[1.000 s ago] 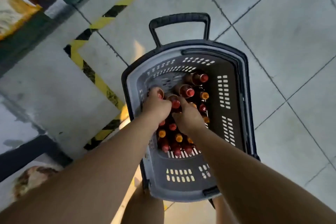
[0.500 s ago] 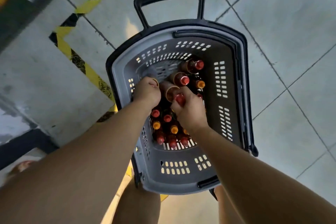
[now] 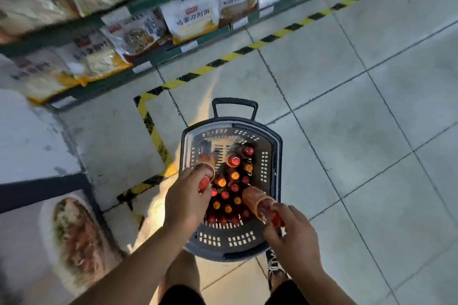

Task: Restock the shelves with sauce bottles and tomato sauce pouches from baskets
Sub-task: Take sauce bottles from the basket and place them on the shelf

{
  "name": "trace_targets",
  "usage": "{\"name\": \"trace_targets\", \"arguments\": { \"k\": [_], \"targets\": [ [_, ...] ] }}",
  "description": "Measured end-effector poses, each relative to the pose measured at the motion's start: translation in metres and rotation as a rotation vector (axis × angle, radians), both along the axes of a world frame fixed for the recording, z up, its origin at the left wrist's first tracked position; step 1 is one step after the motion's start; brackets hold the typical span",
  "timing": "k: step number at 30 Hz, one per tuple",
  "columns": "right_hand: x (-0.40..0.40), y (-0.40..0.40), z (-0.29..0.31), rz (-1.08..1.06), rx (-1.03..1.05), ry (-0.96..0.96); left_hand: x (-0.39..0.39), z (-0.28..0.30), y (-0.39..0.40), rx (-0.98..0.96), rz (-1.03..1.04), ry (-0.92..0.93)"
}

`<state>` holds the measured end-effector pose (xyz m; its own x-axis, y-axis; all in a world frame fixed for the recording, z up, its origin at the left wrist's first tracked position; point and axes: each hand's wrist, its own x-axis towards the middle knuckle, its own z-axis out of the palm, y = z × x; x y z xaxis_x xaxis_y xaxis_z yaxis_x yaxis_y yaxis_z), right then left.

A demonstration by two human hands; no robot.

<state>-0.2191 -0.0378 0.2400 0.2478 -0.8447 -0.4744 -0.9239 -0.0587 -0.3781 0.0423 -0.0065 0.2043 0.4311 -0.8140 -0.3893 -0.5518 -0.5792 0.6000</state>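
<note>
A grey tiled floor (image 3: pixel 347 111) with dark grout lines fills most of the view. A yellow-and-black striped tape line (image 3: pixel 247 48) runs along it beside the racks, then turns a corner toward the near side. Pale bags of noodles (image 3: pixel 190 18) with printed labels lie in rows at upper left, blurred. A large picture of a food dish (image 3: pixel 74 235) shows at lower left. A laced shoe (image 3: pixel 273 265) stands on the tiles.

- Views: one, head-worn, wide-angle.
- Facing: forward and steeply down at the tiled floor (image 3: pixel 347 131).
- Near field: both forearms enter from the bottom edge; basket (image 3: pixel 277 156) stands below centre, close.
- Far field: shelving (image 3: pixel 138 7) crosses the top-left corner, blurred.
- Shared scene: none, single view.
</note>
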Motion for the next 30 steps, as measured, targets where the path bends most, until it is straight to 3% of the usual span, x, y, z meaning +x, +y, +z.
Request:
{"name": "trace_targets", "arguments": {
  "k": [7, 16, 22, 30],
  "targets": [
    [-0.09, -0.024, 0.052, 0.416, -0.131, 0.022, -0.059, 0.103, 0.081, -0.041, 0.219, -0.126],
    [-0.189, -0.03, 0.153, 0.536, -0.126, -0.029, -0.19, 0.225, 0.232, 0.078, 0.619, -0.181],
    [-0.194, 0.002, 0.181, 0.699, -0.134, 0.004, -0.262, 0.247, 0.356, 0.114, 0.826, -0.137],
    [-0.134, 0.091, 0.21, 0.955, -0.114, -0.029, -0.379, 0.262, 0.497, 0.108, 1.18, -0.015]
  ]
}}
